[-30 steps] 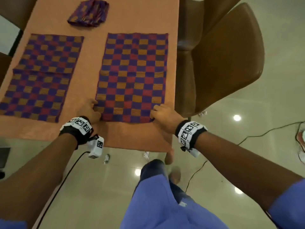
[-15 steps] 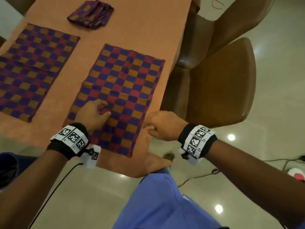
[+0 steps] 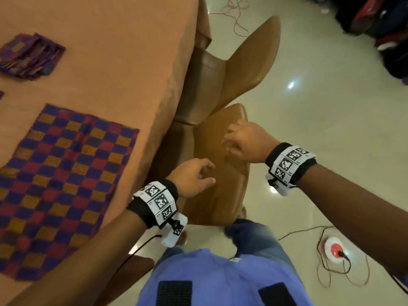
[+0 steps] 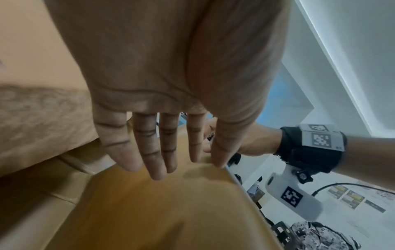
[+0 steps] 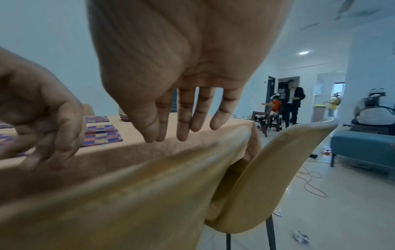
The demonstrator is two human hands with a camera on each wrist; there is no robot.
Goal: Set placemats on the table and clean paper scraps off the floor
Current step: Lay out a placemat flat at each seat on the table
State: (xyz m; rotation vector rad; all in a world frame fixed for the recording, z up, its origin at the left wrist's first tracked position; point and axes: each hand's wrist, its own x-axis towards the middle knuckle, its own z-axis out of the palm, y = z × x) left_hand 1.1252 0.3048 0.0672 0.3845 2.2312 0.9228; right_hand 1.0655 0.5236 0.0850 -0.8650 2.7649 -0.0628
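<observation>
Both hands hang over the back of the nearer tan chair (image 3: 223,173), and neither holds anything. From the left wrist, the left hand (image 3: 192,176) shows straight, slightly spread fingers (image 4: 157,152) reaching down toward the chair's top edge; whether they touch it I cannot tell. The right hand (image 3: 245,142) is further along the same chair back, its fingers (image 5: 183,118) extended and loosely together just above the rim, apart from it in the right wrist view. From overhead both hands look a little relaxed and curled, with nothing in them.

To the left of the left hand lies the table (image 3: 110,51) under an orange cloth, its edge just beside the chair. A checked placemat (image 3: 61,173) in purple, red and gold lies flat on it, close to the left forearm. Beyond that, further from the hands, sits a folded stack of placemats (image 3: 31,56), blurred. A second tan chair (image 3: 247,69) stands beyond the right hand, pushed against the table.

On the floor below and to the right of the right hand, a crumpled paper scrap (image 5: 300,236) lies near the second chair's legs, with another scrap (image 5: 278,212) close under that seat. Behind the right forearm a white and red power reel (image 3: 334,247) sits among loose cables.
</observation>
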